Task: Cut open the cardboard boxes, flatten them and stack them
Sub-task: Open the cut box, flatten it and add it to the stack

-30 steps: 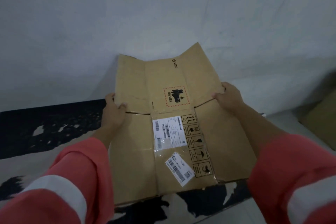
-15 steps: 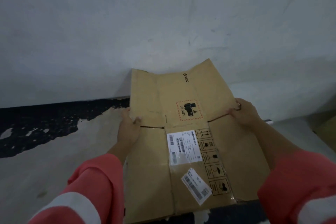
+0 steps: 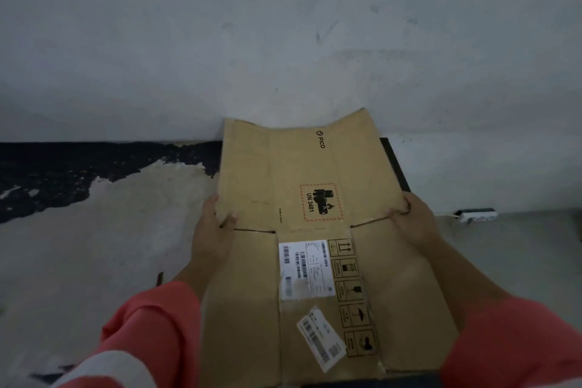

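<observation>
The flattened cardboard box [image 3: 252, 293] is held in the air in front of the person, with its printed face up and its far flaps tilted a little upward toward the wall [image 3: 283, 41]. The left hand [image 3: 211, 233] grips the left edge where the slit between flap and body begins: the thumb lies on top of the cardboard, and the other fingers are under the sheet and hidden, so I cannot tell how they lie. The right hand [image 3: 412, 224] grips the right edge at the matching slit, with the thumb on top and the fingers curled round the edge. During the last second the grip did not change, but the box was carried forward. Its far edge now reaches close to the foot of the wall, and the pale and black floor [image 3: 94, 246] that was under it before lies now to the left. A dark flat object [image 3: 395, 167] has come into view just behind the right flap, and a white power strip [image 3: 477, 215] lies near the wall on the right. The brown cardboard seen earlier at the right border is no longer in view. The shipping label [image 3: 307, 268] and the UN 3481 mark [image 3: 318, 202] sit flat, with no bulge, so in my judgement cutting and flattening of this box are done. The step now appears to be the stacking, probably against the wall. No stack is visible, so where it goes is not certain.
</observation>
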